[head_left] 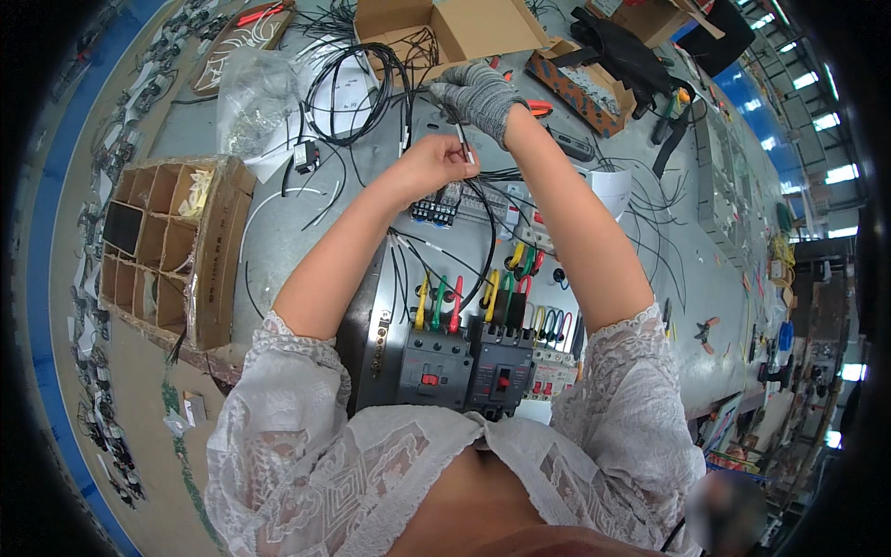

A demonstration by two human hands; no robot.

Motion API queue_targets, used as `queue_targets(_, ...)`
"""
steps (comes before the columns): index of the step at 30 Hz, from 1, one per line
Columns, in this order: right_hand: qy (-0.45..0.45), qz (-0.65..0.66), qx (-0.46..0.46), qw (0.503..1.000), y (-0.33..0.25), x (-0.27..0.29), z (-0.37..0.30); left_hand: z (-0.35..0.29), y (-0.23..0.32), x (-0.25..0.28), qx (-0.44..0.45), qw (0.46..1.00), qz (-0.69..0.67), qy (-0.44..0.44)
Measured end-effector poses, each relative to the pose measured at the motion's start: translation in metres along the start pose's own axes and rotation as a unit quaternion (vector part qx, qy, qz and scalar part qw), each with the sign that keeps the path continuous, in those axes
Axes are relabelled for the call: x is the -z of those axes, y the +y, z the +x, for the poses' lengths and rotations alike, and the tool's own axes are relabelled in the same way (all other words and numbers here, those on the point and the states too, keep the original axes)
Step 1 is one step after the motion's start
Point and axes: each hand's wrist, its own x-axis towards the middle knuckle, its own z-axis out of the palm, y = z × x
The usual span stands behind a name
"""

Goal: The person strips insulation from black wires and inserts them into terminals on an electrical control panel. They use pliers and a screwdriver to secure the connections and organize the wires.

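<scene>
Above the far end of the metal mounting plate (pixel 371 306), your two hands meet over the wiring. Your bare left hand (pixel 434 160) is pinched shut on a black wire (pixel 489 243), with its white-tipped end (pixel 467 153) sticking up just past your fingertips. Your right hand (pixel 478 96), in a grey knit glove, sits just beyond and slightly right of the left, its fingers curled down onto the same wire end, so both hands grip it. From your left hand the wire loops down and near, toward the black circuit breakers (pixel 464 357) with their yellow, green and red leads. A black terminal block (pixel 434 212) lies just below your left hand. Left of the plate stands a cardboard divider box (pixel 176 246); an open carton (pixel 445 32) lies on the far side.
</scene>
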Motion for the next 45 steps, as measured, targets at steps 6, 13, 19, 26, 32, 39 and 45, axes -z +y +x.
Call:
queue_targets(6,-0.007,0.071,-0.037,0.997,0.000,-0.001,0.006,0.000,-0.001,0.002,-0.005,1.000,0.011,-0.015)
queue_targets(13,-0.020,0.045,0.017,0.999,-0.008,0.000,-0.003,0.000,0.000,0.001,0.006,1.000,0.012,-0.010)
queue_targets(19,-0.051,-0.092,0.063,0.992,-0.016,0.002,-0.008,-0.004,0.006,0.002,0.021,0.999,0.029,-0.009)
queue_targets(26,0.024,-0.015,0.028,0.999,-0.017,0.013,-0.041,0.003,-0.009,0.004,0.008,1.000,0.026,0.000)
queue_targets(32,-0.017,-0.143,0.073,0.987,0.036,0.008,-0.117,0.000,-0.006,0.004,0.010,1.000,-0.003,0.002)
queue_targets(39,0.022,-0.289,0.031,0.957,0.005,0.002,-0.129,-0.002,0.005,0.012,0.010,0.999,-0.012,-0.030)
queue_targets(45,0.027,-0.294,0.050,0.954,0.005,-0.006,-0.127,-0.008,0.006,0.024,-0.002,0.998,-0.010,-0.058)
